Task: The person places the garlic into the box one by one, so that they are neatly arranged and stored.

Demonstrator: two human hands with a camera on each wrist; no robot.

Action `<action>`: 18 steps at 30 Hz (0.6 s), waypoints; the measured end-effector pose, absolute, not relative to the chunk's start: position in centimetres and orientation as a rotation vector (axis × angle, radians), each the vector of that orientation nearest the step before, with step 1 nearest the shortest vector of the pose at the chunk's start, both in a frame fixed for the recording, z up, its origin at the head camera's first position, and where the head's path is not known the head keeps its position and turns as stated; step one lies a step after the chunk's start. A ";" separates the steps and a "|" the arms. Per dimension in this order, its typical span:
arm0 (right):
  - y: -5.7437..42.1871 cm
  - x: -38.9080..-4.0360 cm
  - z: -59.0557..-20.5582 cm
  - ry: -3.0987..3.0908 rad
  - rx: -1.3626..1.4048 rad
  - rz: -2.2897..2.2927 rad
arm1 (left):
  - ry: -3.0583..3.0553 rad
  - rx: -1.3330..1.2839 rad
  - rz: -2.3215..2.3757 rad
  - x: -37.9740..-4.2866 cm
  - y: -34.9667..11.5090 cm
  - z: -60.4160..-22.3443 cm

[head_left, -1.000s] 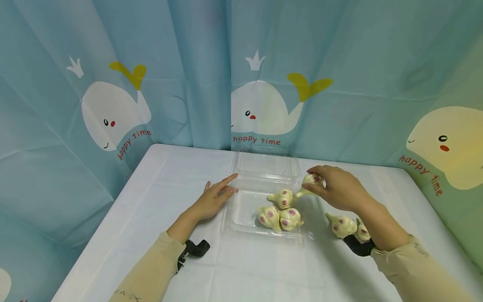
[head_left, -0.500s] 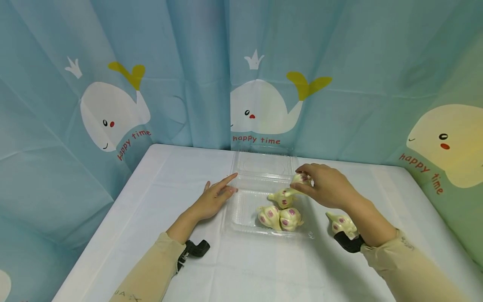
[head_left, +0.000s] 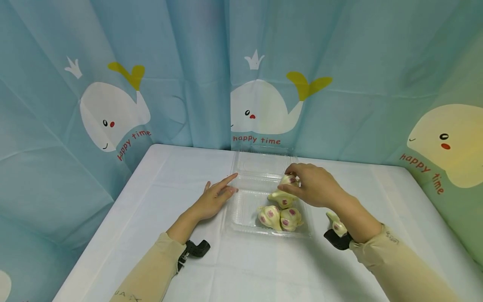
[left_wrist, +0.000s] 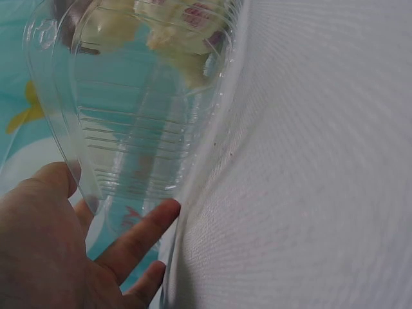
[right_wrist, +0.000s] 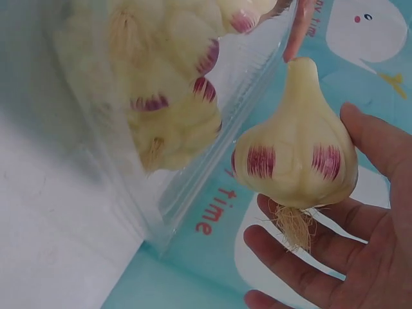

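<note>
My right hand [head_left: 316, 184] pinches a garlic bulb [right_wrist: 296, 145] between thumb and fingers, over the back right part of a clear plastic box [head_left: 241, 209]. In the right wrist view its roots hang beside the palm, and its stem points away from them. Three more bulbs sit inside the box: a garlic bulb [head_left: 284, 200] just below the held one, and a front pair, one bulb [head_left: 268, 216] touching the other [head_left: 290, 219]. At the box's left wall, my left hand [head_left: 211, 201] rests with straight, spread fingers touching the edge.
The box's clear lid [head_left: 264, 162] lies folded back behind it. To the right, another garlic bulb [head_left: 338, 226] lies on the white table [head_left: 241, 268], partly hidden by my right wrist camera mount [head_left: 337, 240]. A blue whale-print curtain [head_left: 203, 84] rises behind the table.
My right hand has moved left with the garlic bulb, from the box's right edge to above the bulb at the back. My left hand has stayed in place.
</note>
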State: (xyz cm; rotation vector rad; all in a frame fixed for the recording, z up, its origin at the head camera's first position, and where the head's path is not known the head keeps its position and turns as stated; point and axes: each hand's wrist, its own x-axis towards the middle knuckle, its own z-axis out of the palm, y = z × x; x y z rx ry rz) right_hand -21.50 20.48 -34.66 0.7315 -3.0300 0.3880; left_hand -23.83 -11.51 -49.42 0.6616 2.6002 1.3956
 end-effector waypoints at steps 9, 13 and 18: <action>19.1 -22.0 -35.0 -3.011 0.795 0.401 | 2.598 0.664 1.392 -23.7 -11.6 -49.3; 18.6 -22.3 -35.2 -3.011 0.815 0.387 | 2.594 0.667 1.396 -23.7 -11.5 -49.3; 17.9 -22.5 -35.4 -3.021 0.832 0.373 | 2.596 0.673 1.398 -23.8 -11.5 -49.5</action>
